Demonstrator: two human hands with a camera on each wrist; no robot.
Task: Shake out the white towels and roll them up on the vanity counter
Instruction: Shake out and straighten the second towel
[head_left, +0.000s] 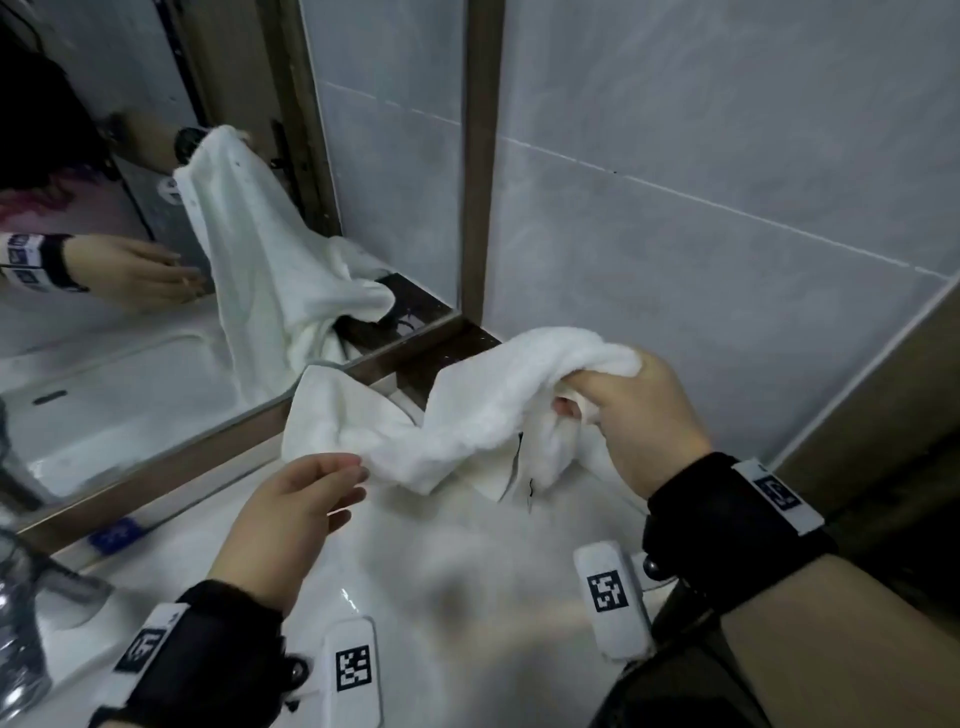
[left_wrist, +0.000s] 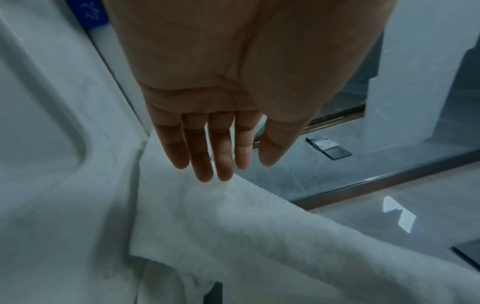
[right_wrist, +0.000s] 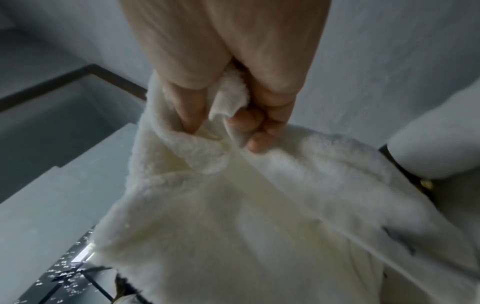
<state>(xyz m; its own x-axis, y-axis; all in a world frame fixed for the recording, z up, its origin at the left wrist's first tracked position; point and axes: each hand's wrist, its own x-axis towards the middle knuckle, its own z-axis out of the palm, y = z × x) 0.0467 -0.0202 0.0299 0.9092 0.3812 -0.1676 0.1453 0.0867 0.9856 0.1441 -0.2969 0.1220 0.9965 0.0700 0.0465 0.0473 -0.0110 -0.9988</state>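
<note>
A white towel (head_left: 467, 415) hangs crumpled above the white vanity counter (head_left: 415, 561), its lower part trailing on the counter near the mirror. My right hand (head_left: 623, 415) grips one end of it, lifted at the right; in the right wrist view the fingers (right_wrist: 257, 127) are curled round a bunch of the towel (right_wrist: 233, 216). My left hand (head_left: 311, 493) is open with straight fingers, its fingertips right at the towel's lower fold, holding nothing. In the left wrist view the straight fingers (left_wrist: 205, 154) hover over the towel (left_wrist: 233, 236).
A mirror (head_left: 156, 260) with a brown frame stands behind the counter and reflects the towel and both hands. The sink basin (left_wrist: 39, 102) lies to the left, with a tap (head_left: 26, 597) at the left edge. Grey tiled wall (head_left: 727, 182) is at the right. A blue item (head_left: 114, 535) lies by the mirror.
</note>
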